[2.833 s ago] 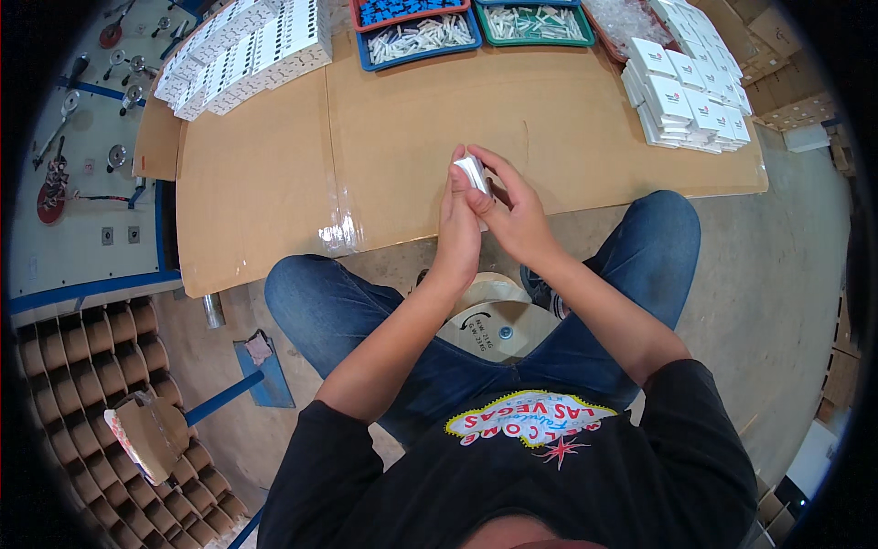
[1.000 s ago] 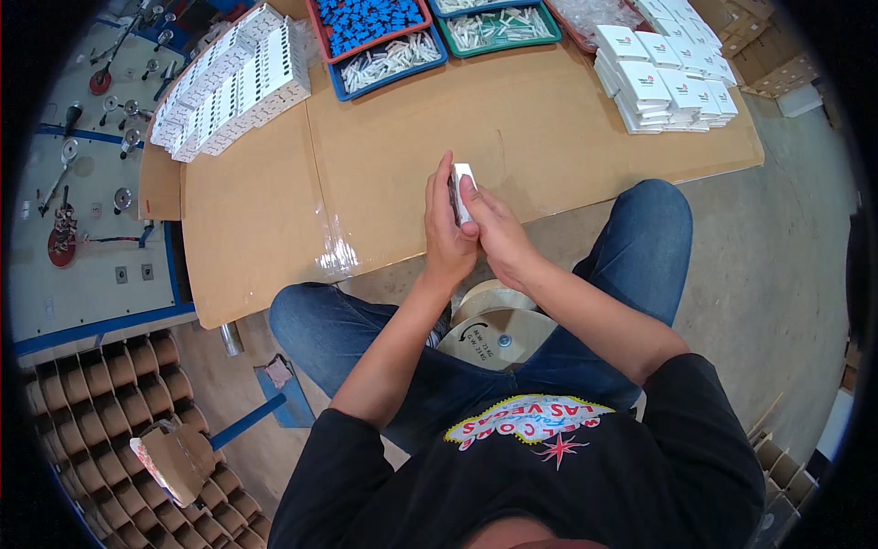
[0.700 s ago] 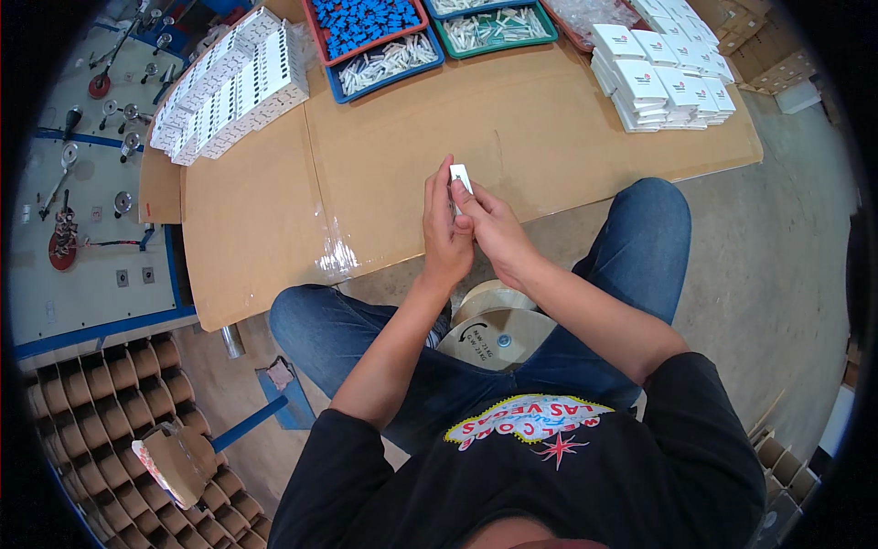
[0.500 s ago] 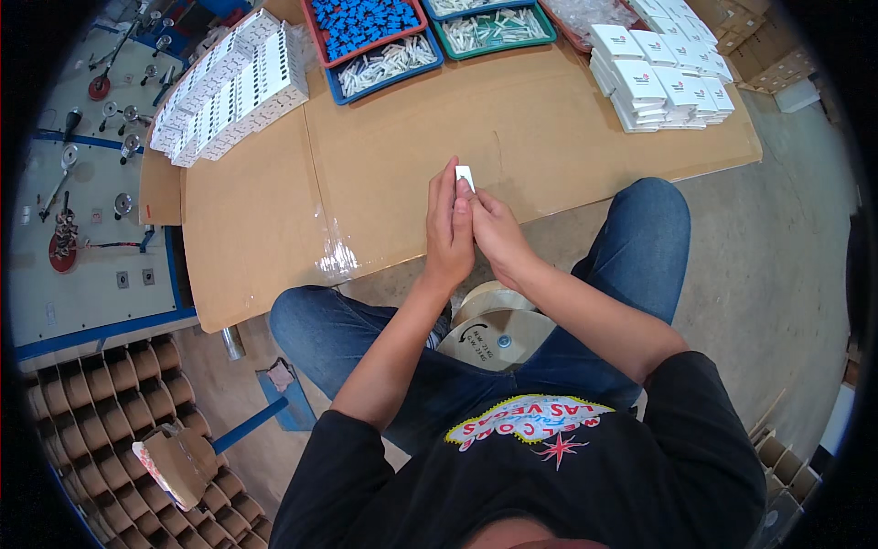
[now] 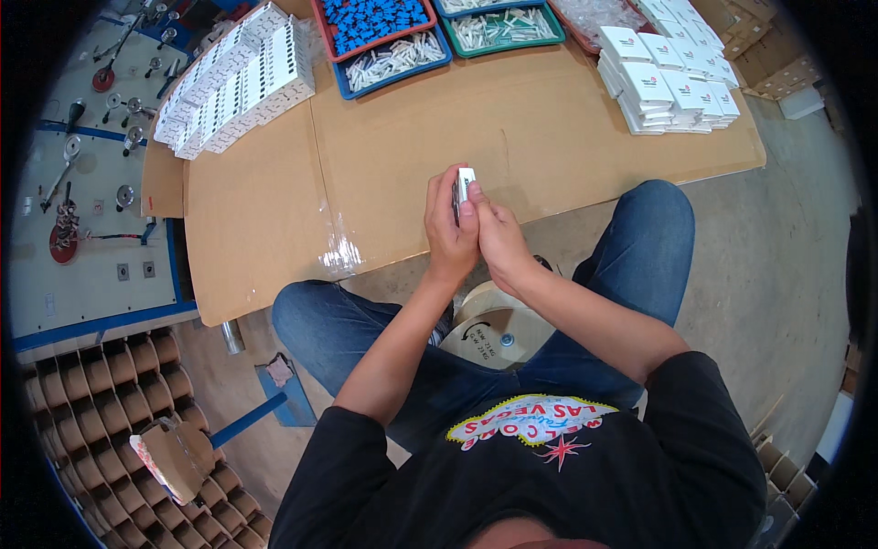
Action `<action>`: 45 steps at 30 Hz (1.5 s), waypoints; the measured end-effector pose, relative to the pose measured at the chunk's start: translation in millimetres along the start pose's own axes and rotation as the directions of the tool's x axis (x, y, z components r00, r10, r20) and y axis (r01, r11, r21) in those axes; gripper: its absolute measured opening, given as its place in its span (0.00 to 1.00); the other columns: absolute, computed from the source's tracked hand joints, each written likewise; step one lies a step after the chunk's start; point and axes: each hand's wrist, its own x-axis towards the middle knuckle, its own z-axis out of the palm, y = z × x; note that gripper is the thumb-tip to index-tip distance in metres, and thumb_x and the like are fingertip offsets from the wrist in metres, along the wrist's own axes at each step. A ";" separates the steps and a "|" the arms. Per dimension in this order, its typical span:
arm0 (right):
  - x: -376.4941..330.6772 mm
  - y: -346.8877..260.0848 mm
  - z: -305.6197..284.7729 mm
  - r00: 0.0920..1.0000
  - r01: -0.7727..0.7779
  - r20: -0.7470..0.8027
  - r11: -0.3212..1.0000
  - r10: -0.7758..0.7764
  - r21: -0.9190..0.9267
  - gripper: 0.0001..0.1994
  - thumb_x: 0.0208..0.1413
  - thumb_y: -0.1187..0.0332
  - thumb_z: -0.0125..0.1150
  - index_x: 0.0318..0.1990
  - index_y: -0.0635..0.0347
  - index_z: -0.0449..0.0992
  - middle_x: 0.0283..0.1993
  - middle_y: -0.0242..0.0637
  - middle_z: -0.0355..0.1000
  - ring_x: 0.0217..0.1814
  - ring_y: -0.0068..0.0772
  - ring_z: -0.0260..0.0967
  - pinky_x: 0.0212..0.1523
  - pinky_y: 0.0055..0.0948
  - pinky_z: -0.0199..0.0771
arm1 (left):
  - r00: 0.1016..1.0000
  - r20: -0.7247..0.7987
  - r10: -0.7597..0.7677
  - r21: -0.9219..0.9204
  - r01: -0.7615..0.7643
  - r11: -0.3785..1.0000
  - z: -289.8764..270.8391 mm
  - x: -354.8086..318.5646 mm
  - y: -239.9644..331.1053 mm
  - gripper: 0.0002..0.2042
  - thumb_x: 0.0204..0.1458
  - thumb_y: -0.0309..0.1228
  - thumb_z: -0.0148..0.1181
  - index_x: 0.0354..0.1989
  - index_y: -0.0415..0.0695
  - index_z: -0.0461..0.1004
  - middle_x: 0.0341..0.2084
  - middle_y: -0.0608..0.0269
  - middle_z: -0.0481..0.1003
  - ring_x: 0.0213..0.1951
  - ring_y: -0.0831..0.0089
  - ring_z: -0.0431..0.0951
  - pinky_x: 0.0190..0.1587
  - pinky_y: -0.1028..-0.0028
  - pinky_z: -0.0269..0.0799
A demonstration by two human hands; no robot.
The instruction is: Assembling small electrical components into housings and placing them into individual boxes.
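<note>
We have one small white box (image 5: 467, 176) between our two hands, above the near part of the table (image 5: 393, 174) and clear of its front edge by little. The left hand (image 5: 445, 215) and the right hand (image 5: 498, 240) are both closed around it, sharing one grasp; neither is free.

To handle it well, we should press evenly from both sides, with the palms square to each other, since a thin carton like this probably dents at its corners if one thumb bears down alone. A light, steady squeeze seems better than a hard one, and the wrists are best level with each other so that the box does not twist. We also do well to leave its far end uncovered, where we can watch the edges.

As for how it lies: the box stands on a narrow side, its length running away from us, the far end level with our fingertips. The left fingers lie long and nearly straight along its left face; a dark strip shows there, and we cannot tell whether it is shadow or part of the box. The right thumb rests at its right edge, the left thumb at its near end. The right fingertips are hidden.
</note>
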 end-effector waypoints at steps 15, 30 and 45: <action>-4.9 10.6 -2.4 0.997 0.061 -0.047 0.998 -0.061 -0.013 0.25 0.73 0.49 0.41 0.40 0.63 0.77 0.36 0.30 0.73 0.40 0.20 0.67 0.45 0.24 0.68 | 0.993 -0.082 0.082 0.012 -0.081 0.997 2.0 -3.4 0.0 0.33 0.66 0.54 0.37 0.58 0.31 0.68 0.51 0.44 0.72 0.50 0.54 0.75 0.53 0.62 0.70; 23.2 -30.3 -40.9 0.955 -0.027 0.268 0.932 0.131 -0.360 0.27 0.68 0.57 0.53 0.69 0.63 0.63 0.63 0.45 0.69 0.59 0.34 0.72 0.57 0.35 0.73 | 0.821 0.063 -0.568 -0.686 0.449 0.573 -10.0 22.2 -9.7 0.31 0.66 0.53 0.37 0.68 0.42 0.62 0.51 0.52 0.73 0.54 0.62 0.74 0.57 0.62 0.70; 22.2 -35.7 -36.5 0.565 0.801 0.718 0.060 -0.406 -0.596 0.36 0.53 0.51 0.70 0.66 0.60 0.67 0.72 0.50 0.59 0.72 0.55 0.60 0.68 0.45 0.64 | 0.532 0.575 -0.622 -0.672 0.741 0.013 -29.9 14.9 34.5 0.35 0.64 0.66 0.34 0.63 0.50 0.65 0.57 0.58 0.72 0.59 0.63 0.73 0.58 0.61 0.74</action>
